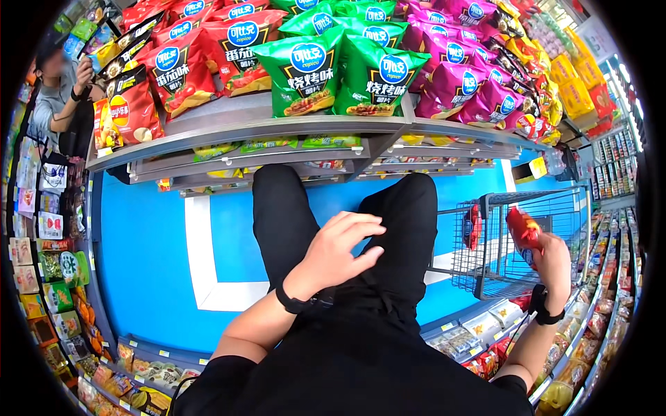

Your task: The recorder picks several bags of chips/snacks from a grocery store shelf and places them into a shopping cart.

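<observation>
My right hand [552, 262] grips a red snack bag [523, 229] above a grey wire shopping cart [520, 265] on the right. Another red packet [472, 227] is inside the cart, by its near side. My left hand [341, 249] holds nothing; its fingers are apart over my lap. Ahead, the wooden display shelf [250, 132] bears green potato chip bags [307, 73] at the centre, red chip bags [179, 73] on the left and purple chip bags [452, 88] on the right.
A person [57, 99] at the upper left holds a small packet. Packed snack racks [52, 249] stand along the left, and low shelves [468, 338] of packets run behind me to the right. Lower shelf tiers [312, 156] jut out before my knees, above a blue floor [145, 260] with white lines.
</observation>
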A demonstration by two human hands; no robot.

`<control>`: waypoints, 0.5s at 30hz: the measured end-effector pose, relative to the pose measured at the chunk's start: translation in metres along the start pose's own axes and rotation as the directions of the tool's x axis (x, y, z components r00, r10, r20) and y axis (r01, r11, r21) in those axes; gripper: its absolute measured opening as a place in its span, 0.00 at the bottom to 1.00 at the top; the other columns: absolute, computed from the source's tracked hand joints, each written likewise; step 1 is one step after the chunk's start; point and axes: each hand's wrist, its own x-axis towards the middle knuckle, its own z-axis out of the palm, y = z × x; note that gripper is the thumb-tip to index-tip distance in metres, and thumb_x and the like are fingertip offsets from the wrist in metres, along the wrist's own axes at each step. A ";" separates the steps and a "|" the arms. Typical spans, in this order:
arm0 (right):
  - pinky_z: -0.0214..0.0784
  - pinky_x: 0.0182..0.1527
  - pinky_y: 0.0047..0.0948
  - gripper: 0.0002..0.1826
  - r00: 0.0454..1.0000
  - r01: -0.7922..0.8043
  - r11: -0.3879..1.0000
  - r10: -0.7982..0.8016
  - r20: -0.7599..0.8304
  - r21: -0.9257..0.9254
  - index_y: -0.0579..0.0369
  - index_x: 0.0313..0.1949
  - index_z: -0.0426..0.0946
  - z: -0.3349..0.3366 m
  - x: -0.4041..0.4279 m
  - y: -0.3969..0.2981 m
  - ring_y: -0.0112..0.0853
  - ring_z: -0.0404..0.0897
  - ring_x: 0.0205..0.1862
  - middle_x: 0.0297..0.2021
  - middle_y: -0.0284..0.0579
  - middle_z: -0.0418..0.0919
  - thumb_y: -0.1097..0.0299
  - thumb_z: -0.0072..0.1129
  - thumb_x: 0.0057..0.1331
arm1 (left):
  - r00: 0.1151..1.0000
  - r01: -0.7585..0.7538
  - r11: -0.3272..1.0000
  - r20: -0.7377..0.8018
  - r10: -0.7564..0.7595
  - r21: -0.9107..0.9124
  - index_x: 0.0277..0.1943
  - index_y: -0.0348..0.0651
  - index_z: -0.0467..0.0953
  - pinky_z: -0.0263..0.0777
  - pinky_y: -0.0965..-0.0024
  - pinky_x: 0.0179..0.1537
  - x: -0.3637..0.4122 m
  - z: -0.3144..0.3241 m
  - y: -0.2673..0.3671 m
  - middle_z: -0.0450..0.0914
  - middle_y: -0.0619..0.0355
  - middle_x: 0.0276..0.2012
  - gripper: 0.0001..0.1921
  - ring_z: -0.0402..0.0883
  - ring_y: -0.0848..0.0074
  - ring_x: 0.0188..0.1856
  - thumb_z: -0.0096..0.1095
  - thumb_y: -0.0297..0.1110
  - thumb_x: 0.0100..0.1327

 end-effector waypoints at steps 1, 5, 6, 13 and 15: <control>0.78 0.55 0.54 0.09 0.994 0.089 0.996 -0.090 -0.057 -0.009 0.63 0.42 0.85 -0.017 0.000 -0.029 0.59 0.85 0.48 0.46 0.59 0.88 0.79 0.66 0.60 | 0.999 -0.036 0.999 0.035 0.034 0.040 0.61 0.43 0.86 0.82 0.56 0.60 0.004 0.000 0.004 0.88 0.49 0.63 0.25 0.88 0.54 0.59 0.86 0.31 0.61; 0.77 0.60 0.51 0.09 0.900 0.431 0.901 -0.425 -0.098 0.043 0.60 0.39 0.82 -0.052 0.011 -0.145 0.53 0.85 0.52 0.50 0.50 0.90 0.77 0.72 0.59 | 0.988 -0.098 0.979 0.132 0.075 0.181 0.80 0.48 0.72 0.69 0.46 0.78 0.014 -0.007 0.011 0.73 0.44 0.79 0.51 0.76 0.46 0.76 0.93 0.43 0.54; 0.77 0.59 0.49 0.09 0.835 0.536 0.844 -0.528 -0.155 0.015 0.59 0.38 0.81 -0.048 0.015 -0.166 0.50 0.85 0.52 0.49 0.47 0.90 0.73 0.73 0.60 | 0.987 -0.112 0.966 0.139 0.081 0.233 0.83 0.48 0.68 0.67 0.44 0.80 0.014 -0.013 0.010 0.70 0.43 0.81 0.56 0.73 0.44 0.79 0.94 0.45 0.51; 0.76 0.59 0.44 0.12 0.396 0.896 0.440 -0.739 -0.546 0.056 0.49 0.43 0.80 -0.055 0.052 -0.314 0.40 0.86 0.52 0.45 0.38 0.86 0.72 0.68 0.59 | 0.985 0.167 0.973 -0.080 -0.156 0.157 0.71 0.44 0.79 0.85 0.55 0.63 -0.013 -0.091 0.004 0.89 0.46 0.61 0.45 0.91 0.50 0.60 0.93 0.33 0.47; 0.78 0.57 0.44 0.13 0.306 0.919 0.388 -0.596 -0.742 0.067 0.51 0.44 0.82 -0.057 0.058 -0.346 0.41 0.87 0.51 0.47 0.38 0.88 0.73 0.73 0.59 | 0.940 0.288 0.953 -0.217 -0.264 0.090 0.66 0.42 0.81 0.86 0.58 0.62 -0.025 -0.118 -0.007 0.90 0.46 0.59 0.40 0.93 0.59 0.59 0.95 0.33 0.50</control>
